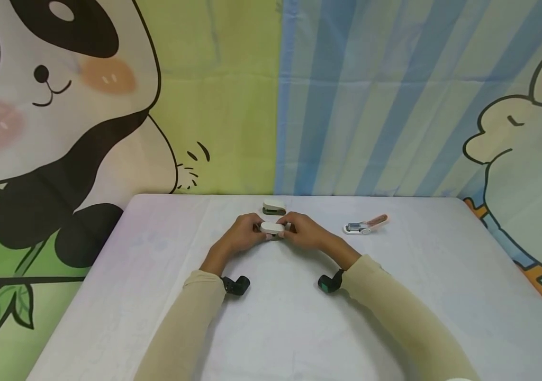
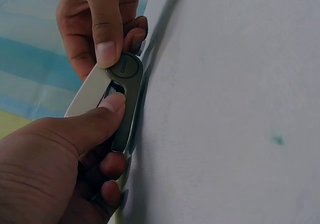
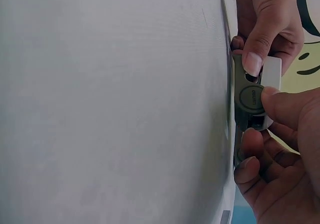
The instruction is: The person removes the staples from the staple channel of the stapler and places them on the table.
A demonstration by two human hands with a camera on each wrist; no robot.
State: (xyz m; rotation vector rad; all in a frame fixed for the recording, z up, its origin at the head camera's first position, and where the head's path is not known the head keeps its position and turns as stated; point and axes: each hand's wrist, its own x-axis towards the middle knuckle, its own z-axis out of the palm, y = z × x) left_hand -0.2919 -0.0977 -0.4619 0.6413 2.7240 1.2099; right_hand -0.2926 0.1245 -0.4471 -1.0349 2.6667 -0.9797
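The white-and-green stapler [image 1: 272,228] is being held between two hands, near the far edge of the table [image 1: 280,317]. The left hand [image 1: 244,233] is pinching its slotted end and the right hand [image 1: 305,231] its round-disc end, presumably steadying it from both sides. A similar stapler [image 1: 274,207] is sitting just behind; an orange-handled stapler [image 1: 359,228] is lying well apart, probably leaving elbow room.

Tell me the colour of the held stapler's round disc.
The disc is dark grey-green, clearest in the right wrist view.
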